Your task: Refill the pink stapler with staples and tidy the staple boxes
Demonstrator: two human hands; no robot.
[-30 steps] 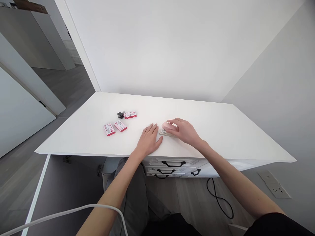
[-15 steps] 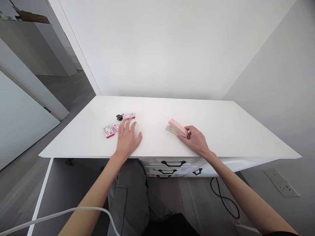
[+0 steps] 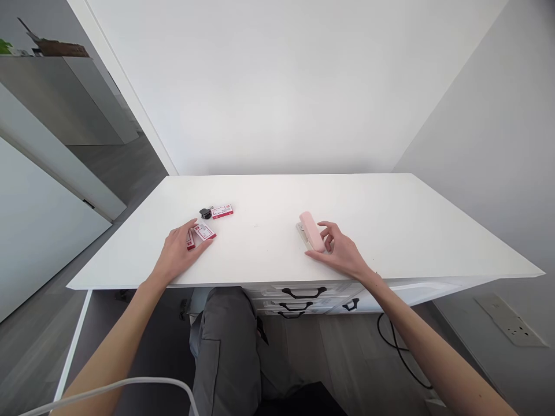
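Observation:
A pink stapler (image 3: 310, 231) lies on the white desk (image 3: 390, 225) right of centre. My right hand (image 3: 340, 251) rests beside it, fingers curled loosely against its right side. Left of centre lie three small red-and-white staple boxes. My left hand (image 3: 178, 251) lies over one box (image 3: 189, 241) and its fingertips touch a second box (image 3: 204, 231). The third box (image 3: 222, 211) sits farther back beside a black binder clip (image 3: 205, 213).
White drawers with black handles (image 3: 299, 293) sit under the desk front. A black cable (image 3: 401, 352) loops on the floor at right, near a wall socket (image 3: 511, 328). A white cable (image 3: 121, 386) crosses the lower left. My grey-trousered leg (image 3: 234, 346) shows below.
My left hand moved left from the stapler to the staple boxes. The right hand turned the stapler and set it down, and now rests beside it. The view shifted a little.

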